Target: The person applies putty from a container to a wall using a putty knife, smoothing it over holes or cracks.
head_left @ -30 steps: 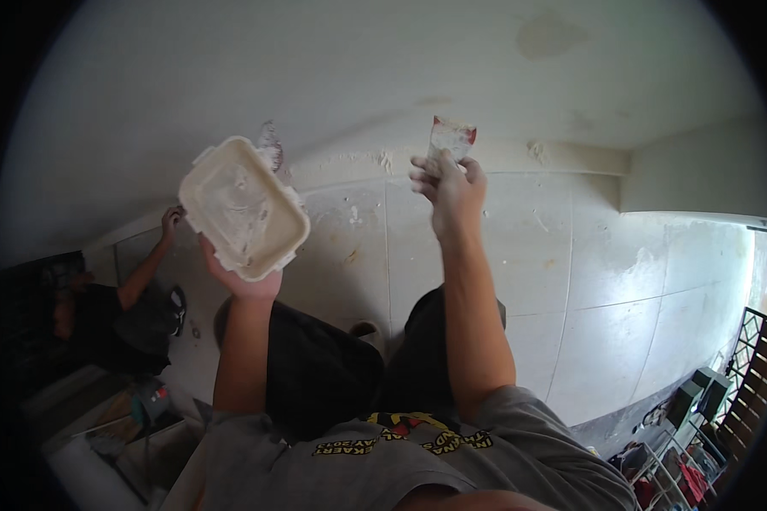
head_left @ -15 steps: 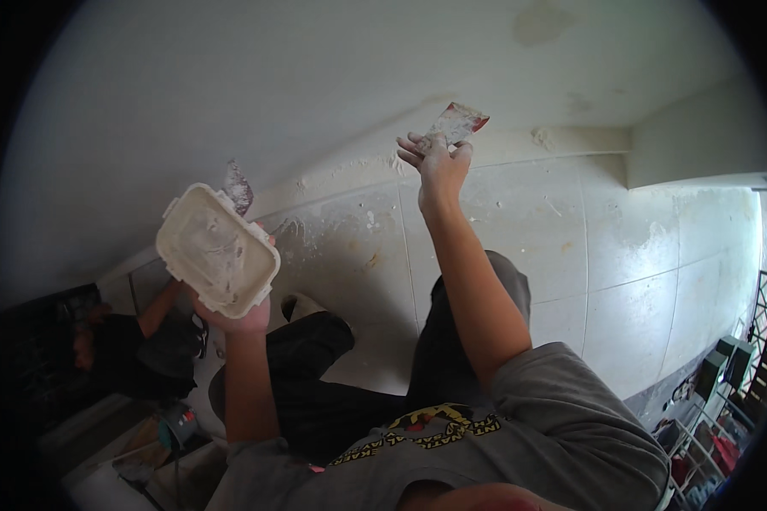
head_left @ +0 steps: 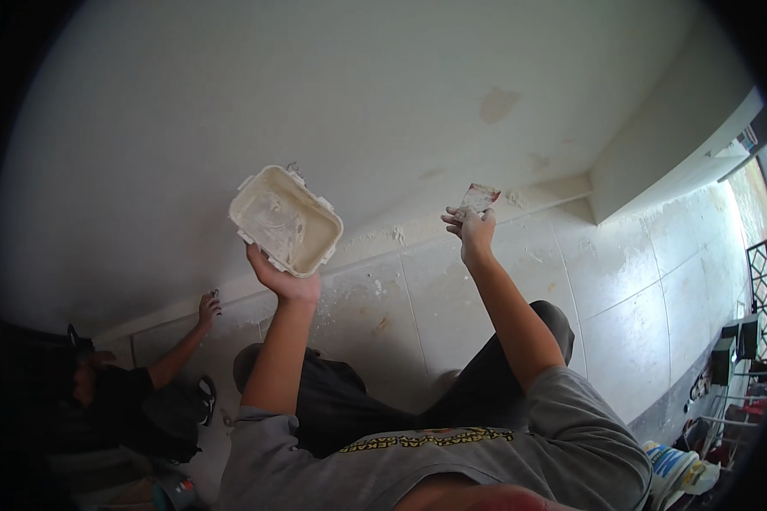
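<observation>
My left hand (head_left: pixel 291 281) supports a white rectangular plastic tub (head_left: pixel 322 245) from beneath, its inside smeared with pale filler paste. A small tip of something (head_left: pixel 293 168) sticks out past the tub's far rim; the rest is hidden. Thumb and fingers of my right hand (head_left: pixel 478 232) pinch a thin flat scraper (head_left: pixel 483 197), coated in whitish paste with a red corner showing. That hand's fingers are smeared too. The scraper is near the wall's skirting (head_left: pixel 417 232), where lumps of paste cling; whether it touches cannot be told.
A pale wall (head_left: pixel 332 94) with beige patches rises ahead. Splashed floor tiles (head_left: pixel 502 294) run below it. Another person's arm (head_left: pixel 176 358) reaches toward the skirting at left. A paint bucket (head_left: pixel 669 468), green boxes (head_left: pixel 724 359) and a metal gate (head_left: pixel 760 277) are at right.
In the view, the tub has shifted right and the scraper right and down, while the whole scene has shifted as well. The other person's arm now reaches out further.
</observation>
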`<state>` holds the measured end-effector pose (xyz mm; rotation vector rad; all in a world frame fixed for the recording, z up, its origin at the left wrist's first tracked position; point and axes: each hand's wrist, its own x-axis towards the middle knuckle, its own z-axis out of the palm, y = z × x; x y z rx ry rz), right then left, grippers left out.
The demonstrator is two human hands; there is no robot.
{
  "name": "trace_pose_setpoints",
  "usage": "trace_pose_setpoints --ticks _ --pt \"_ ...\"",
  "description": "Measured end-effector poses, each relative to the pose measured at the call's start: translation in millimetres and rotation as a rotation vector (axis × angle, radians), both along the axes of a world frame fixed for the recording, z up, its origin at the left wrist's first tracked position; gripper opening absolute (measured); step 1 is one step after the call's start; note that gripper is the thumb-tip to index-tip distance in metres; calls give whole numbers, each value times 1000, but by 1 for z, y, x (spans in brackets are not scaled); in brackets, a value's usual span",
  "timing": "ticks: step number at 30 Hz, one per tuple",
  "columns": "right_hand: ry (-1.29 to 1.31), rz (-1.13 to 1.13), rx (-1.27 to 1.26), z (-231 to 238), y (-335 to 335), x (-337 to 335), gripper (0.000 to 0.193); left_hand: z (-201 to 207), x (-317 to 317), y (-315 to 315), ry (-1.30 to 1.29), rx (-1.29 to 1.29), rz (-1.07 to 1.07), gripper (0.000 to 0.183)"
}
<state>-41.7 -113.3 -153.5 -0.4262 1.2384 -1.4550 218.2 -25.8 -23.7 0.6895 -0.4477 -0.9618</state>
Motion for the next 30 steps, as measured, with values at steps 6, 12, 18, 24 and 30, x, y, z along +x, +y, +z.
trace_pose_setpoints --ticks 6,12,18,24,30 --pt "68 81 -144 41 -6 -7 29 18 -18 16 173 135 -314 57" --pt "57 -38 -204 57 -6 -23 22 5 -13 22 40 2 -210 61" --pt "24 233 181 -10 3 3 34 -25 6 26 44 187 -173 65" --pt "73 312 223 -17 -6 28 32 -36 36 62 -135 273 -77 70" --pt "51 333 158 -11 -38 38 33 -19 57 70 -2 98 -180 67"
